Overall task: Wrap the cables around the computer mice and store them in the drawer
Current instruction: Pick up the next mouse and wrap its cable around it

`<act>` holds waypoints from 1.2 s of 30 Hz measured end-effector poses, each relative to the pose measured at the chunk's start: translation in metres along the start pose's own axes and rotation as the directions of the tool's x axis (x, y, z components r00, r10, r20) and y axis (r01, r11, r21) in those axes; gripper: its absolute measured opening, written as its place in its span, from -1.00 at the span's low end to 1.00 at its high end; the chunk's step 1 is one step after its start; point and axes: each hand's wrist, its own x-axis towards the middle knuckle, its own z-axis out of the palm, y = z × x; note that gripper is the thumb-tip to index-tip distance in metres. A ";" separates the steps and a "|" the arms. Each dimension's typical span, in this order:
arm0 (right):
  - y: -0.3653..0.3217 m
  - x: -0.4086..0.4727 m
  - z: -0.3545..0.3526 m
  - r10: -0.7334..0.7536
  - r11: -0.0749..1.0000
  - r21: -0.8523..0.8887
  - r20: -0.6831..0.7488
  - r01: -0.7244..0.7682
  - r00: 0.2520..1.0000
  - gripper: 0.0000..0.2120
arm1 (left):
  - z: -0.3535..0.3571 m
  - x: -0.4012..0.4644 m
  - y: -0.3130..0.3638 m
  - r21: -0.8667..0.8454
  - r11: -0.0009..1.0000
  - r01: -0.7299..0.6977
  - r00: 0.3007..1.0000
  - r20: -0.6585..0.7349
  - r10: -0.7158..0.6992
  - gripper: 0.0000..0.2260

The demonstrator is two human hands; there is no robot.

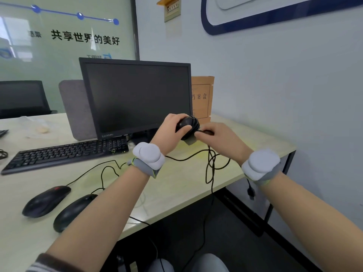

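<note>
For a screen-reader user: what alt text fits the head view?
A person's left hand holds a black mouse above a desk while the right hand winds its cable around it. Two more mice lie near a keyboard and monitor.

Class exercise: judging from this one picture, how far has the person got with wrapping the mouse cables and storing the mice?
Done: nothing stored; no drawer is in view. In hand: the left hand grips one mouse already ringed by several cable turns, while the right hand pinches its cable, much of it loose over the desk edge. Left: two mice lie on the desk, cables unwound.
</note>
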 end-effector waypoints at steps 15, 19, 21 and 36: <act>0.046 -0.004 -0.004 -0.103 0.995 -0.012 0.002 0.103 0.995 -0.76 | -0.007 -0.005 0.007 -0.582 0.718 0.381 0.912 0.364 -0.189 -0.74; 0.039 -0.002 -0.001 -0.091 0.959 0.277 0.098 0.060 0.991 -0.65 | -0.003 -0.009 0.004 -0.712 0.422 0.561 0.826 0.514 -0.231 -0.76; 0.038 0.000 -0.002 -0.077 0.942 0.335 0.154 0.021 0.985 -0.62 | -0.004 -0.011 0.002 -0.722 0.335 0.605 0.795 0.566 -0.217 -0.74; 0.043 -0.006 0.002 -0.085 0.990 0.113 0.018 0.083 0.996 -0.93 | -0.001 -0.009 0.002 -0.702 0.349 0.620 0.778 0.493 -0.390 -0.75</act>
